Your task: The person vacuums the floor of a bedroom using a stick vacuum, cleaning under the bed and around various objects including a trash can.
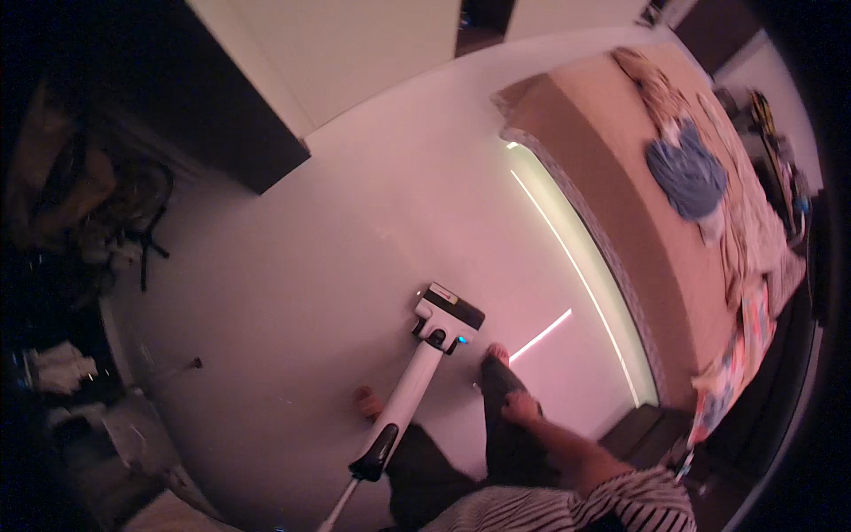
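An upright floor washer (411, 389) in white and black stands tilted before me. Its wide floor head (449, 316) rests flat on the pale floor and shows a small blue light. The thin handle tube (339, 504) runs down out of the picture at the bottom. My left hand is out of view, so its hold on the handle is hidden. In front of my dark trouser leg hangs my right hand (520, 406), its fingers curled. Nothing shows in it, though the fingers are too blurred to make out. My bare right foot (498, 352) is near the floor head.
A bed (598, 179) with a lit strip beneath it lies to the right. Crumpled blue clothing (688, 169) is on it. A dark cabinet side (219, 113) juts in at upper left. Below it, a black-legged stand (147, 256) and dim clutter line the left side.
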Available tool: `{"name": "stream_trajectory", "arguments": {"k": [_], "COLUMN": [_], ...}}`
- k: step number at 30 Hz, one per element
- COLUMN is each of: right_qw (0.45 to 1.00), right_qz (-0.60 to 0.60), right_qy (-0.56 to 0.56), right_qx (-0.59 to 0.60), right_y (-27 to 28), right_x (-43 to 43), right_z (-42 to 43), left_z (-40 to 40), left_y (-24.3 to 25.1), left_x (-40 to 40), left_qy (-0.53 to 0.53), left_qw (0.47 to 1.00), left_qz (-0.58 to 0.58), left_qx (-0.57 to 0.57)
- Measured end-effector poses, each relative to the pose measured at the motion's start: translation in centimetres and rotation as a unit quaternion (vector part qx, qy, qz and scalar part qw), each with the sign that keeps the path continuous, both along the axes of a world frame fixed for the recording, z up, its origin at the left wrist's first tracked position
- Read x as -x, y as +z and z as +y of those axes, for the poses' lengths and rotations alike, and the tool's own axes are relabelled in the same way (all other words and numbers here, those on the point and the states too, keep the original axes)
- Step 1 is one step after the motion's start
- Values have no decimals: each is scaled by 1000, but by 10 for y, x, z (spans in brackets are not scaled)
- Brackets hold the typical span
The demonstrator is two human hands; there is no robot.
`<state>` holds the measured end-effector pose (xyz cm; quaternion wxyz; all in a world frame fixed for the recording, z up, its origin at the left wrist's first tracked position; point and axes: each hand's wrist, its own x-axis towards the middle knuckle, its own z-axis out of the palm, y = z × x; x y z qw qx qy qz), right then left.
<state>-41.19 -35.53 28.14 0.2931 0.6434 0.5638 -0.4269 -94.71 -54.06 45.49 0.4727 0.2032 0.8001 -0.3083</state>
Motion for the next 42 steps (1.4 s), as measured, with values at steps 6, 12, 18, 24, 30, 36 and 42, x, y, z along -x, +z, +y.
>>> {"name": "stream_trajectory", "arguments": {"k": [6, 12, 18, 24, 30, 36, 42], "right_qw": [995, 999, 801, 858, 787, 665, 597], "right_qz": [43, 42, 51, 10, -61, -130, -111], "right_qy": [4, -1, -567, -495, -604, -724, -787], "right_qx": [86, 1, -186, -140, -110, -125, -109], "right_y": [145, 259, 252, 275, 223, 235, 257], "right_x": [-121, -133, -58, 8, -19, -16, -1], "right_z": [5, -65, -153, -217, -283, -300, -276], "left_z": [45, 51, 120, 196, 257, 323, 441], "left_y": [77, 123, 135, 131, 90, 114, 208], "left_x": [-83, -61, -63, -156, -183, -154, -130], "left_qy": [57, 86, 93, 136, -67, -454, -670], "left_qw": [993, 978, 935, 899, 884, 835, 721], "left_qz": [-65, -147, -314, -357, -412, -273, -171], "left_qx": [-78, -119, -134, -214, -212, -152, -46]}}
